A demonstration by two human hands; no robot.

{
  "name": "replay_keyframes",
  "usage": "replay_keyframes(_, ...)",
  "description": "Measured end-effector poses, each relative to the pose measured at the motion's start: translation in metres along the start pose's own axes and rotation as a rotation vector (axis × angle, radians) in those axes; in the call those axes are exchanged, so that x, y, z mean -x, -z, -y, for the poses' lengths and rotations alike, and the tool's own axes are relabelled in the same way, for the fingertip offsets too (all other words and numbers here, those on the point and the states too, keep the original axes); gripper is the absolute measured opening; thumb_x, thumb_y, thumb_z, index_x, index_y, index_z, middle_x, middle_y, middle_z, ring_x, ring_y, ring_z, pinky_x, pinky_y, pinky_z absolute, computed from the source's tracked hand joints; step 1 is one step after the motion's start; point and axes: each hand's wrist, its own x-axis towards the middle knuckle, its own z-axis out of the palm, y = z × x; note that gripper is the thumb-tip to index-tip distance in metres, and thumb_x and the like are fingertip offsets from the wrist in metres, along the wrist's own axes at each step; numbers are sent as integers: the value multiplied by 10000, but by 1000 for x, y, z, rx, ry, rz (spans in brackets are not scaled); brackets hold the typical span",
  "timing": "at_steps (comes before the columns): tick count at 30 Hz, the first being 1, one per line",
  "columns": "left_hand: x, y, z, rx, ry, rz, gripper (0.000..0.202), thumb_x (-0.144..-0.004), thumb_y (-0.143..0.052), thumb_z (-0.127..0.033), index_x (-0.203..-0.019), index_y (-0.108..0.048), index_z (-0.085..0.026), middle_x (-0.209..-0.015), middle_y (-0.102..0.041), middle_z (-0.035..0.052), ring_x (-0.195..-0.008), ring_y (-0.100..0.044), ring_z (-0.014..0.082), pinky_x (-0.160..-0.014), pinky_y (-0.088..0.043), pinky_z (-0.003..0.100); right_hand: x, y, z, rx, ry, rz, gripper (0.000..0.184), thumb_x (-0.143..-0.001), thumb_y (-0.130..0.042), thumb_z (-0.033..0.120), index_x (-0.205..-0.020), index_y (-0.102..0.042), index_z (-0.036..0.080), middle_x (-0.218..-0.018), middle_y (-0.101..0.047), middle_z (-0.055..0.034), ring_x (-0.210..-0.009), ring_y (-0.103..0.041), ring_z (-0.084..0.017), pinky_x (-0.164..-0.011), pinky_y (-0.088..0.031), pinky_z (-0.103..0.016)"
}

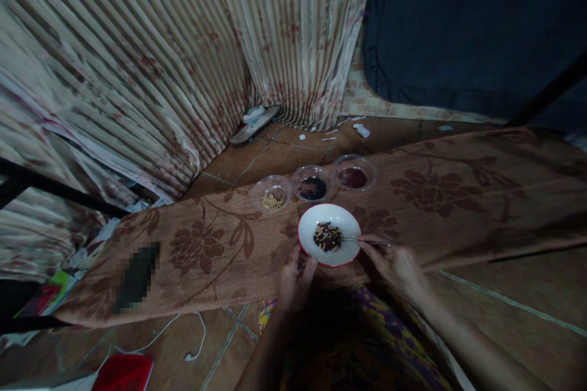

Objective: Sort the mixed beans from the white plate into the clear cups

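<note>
A white plate [342, 223] with a red rim lies on a brown flowered mat [458, 195]; a small heap of mixed beans [327, 236] sits in its middle. My left hand [295, 281] touches the plate's near left rim, fingers curled against it. My right hand [394, 259] pinches thin metal tweezers [362, 241] whose tips reach the beans. Behind the plate stand three clear bowls: one with pale beans [272, 200], one with black beans [312, 187], one with dark red beans [352, 178].
Striped curtains [160, 73] hang at the left and back. A sandal [254, 122] and small scraps lie on the tiled floor by the corner. A dark phone-like object [136, 277] rests on the mat's left end; a white cable [190, 342] and red item [123, 372] lie below.
</note>
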Motion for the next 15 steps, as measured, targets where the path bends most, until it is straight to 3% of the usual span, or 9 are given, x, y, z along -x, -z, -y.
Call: replay_keyframes(15,-3,1,9,41,6,39,422,-857,-560,-350,-1243,-535,-182,-830,-638,21,-758,-577,166,-716,-479,253,-5,5,1,-79,-18,-16,317,-879,-528,463,-858,-734,223,-934,-735,-70,-856,-694,-229,-764,-559,-352)
